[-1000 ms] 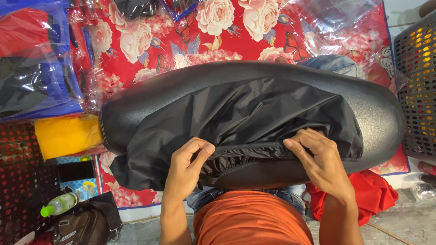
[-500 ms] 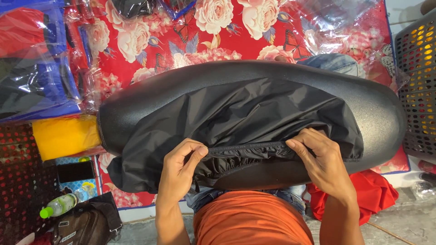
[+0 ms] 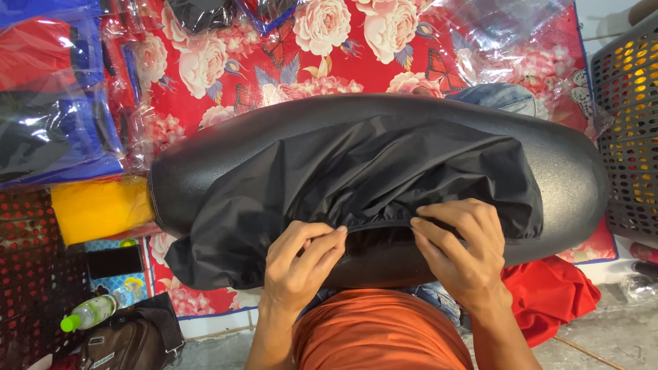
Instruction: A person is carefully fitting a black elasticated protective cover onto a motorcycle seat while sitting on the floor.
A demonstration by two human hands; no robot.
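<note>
A long black motorcycle seat (image 3: pixel 576 171) lies across my lap, its narrow end at the left. A black fabric cover (image 3: pixel 370 171) with a gathered elastic hem is draped over most of it. My left hand (image 3: pixel 301 264) pinches the hem at the near edge, fingers closed on the cloth. My right hand (image 3: pixel 462 250) grips the same hem a little to the right, fingers curled over the gathered edge. The cover's left corner (image 3: pixel 199 264) hangs loose below the seat.
Beneath lies a red floral mat (image 3: pixel 384 62). Plastic-wrapped packs (image 3: pixel 55 116) sit at the left with a yellow cloth (image 3: pixel 96 209). A green-capped bottle (image 3: pixel 89 314) and brown bag (image 3: pixel 130 339) lie at lower left. Red cloth (image 3: pixel 548 294) sits at lower right, a perforated basket (image 3: pixel 630 130) at right.
My left hand has slid a little to the left along the hem and closed tighter on it. The right hand has hardly moved.
</note>
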